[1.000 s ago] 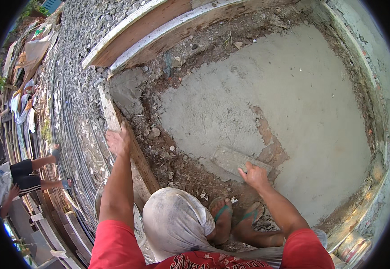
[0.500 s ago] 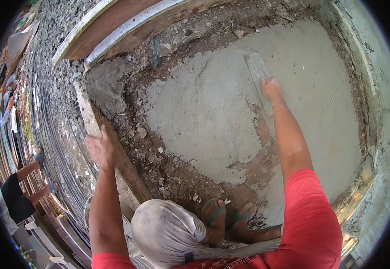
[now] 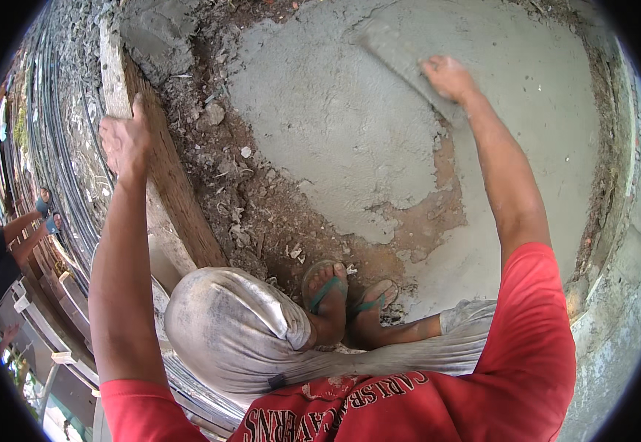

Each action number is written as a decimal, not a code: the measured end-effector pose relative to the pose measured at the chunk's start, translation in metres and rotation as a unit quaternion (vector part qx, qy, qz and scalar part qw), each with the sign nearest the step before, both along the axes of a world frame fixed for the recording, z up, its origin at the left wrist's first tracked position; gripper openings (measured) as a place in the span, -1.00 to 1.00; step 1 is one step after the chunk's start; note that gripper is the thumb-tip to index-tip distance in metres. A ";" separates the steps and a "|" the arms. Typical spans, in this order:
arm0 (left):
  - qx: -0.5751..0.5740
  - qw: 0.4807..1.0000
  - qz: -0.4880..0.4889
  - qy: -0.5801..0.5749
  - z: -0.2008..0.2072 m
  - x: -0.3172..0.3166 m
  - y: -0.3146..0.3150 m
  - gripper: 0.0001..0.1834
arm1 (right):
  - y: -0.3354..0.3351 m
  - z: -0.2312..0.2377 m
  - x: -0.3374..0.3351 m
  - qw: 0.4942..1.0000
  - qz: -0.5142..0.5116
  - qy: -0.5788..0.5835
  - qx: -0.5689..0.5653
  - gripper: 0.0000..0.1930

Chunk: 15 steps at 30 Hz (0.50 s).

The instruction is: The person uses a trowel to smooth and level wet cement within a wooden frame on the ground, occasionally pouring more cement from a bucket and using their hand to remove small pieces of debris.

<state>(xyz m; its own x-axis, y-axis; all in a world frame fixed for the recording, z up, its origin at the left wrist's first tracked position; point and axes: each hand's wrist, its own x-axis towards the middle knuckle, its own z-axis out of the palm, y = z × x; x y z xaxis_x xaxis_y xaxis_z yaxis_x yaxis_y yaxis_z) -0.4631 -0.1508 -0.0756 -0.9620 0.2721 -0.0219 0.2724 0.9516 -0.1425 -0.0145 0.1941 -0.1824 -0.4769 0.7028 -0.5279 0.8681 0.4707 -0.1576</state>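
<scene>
My right hand point(image 3: 449, 78) is closed on the grip of a long flat float point(image 3: 403, 65), slightly smeared by motion. The float lies diagonally against the wet grey concrete point(image 3: 350, 125), near the far edge of the view. To the left, my left hand point(image 3: 126, 137) wraps over the top edge of a wooden board point(image 3: 180, 199) standing on edge. A bare patch of brown soil point(image 3: 434, 217) shows between the rougher concrete on the left and the smoother concrete on the right.
My sandalled feet point(image 3: 328, 291) are on soil at the slab's near edge. Loose dirt and stones point(image 3: 247, 184) run along the board. Beyond it lie long cables point(image 3: 62, 140) and another person's legs point(image 3: 22, 232). A concrete wall point(image 3: 622, 324) bounds the right side.
The view has shifted, so the board and concrete sit higher in it. My right hand has swung the float to a flatter diagonal. My left hand stays on the board.
</scene>
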 end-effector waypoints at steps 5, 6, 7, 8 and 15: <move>-0.009 1.000 0.010 0.001 0.005 0.005 0.002 -0.02 | -0.092 0.015 0.030 0.981 0.120 -0.050 -0.145 -0.44; -0.007 1.000 0.009 0.007 0.005 0.003 0.005 -0.02 | -0.110 0.013 0.045 0.978 0.140 -0.053 -0.146 -0.45; -0.006 1.000 0.013 0.003 0.003 0.002 0.003 -0.01 | -0.131 0.019 0.055 0.974 0.124 -0.072 -0.178 -0.46; -0.004 1.000 0.017 0.000 0.003 0.000 0.001 0.00 | -0.151 0.026 0.064 0.968 0.107 -0.089 -0.208 -0.47; 0.024 1.000 0.016 -0.007 0.001 -0.004 0.003 0.06 | -0.253 0.022 0.153 0.992 0.113 0.005 -0.057 -0.56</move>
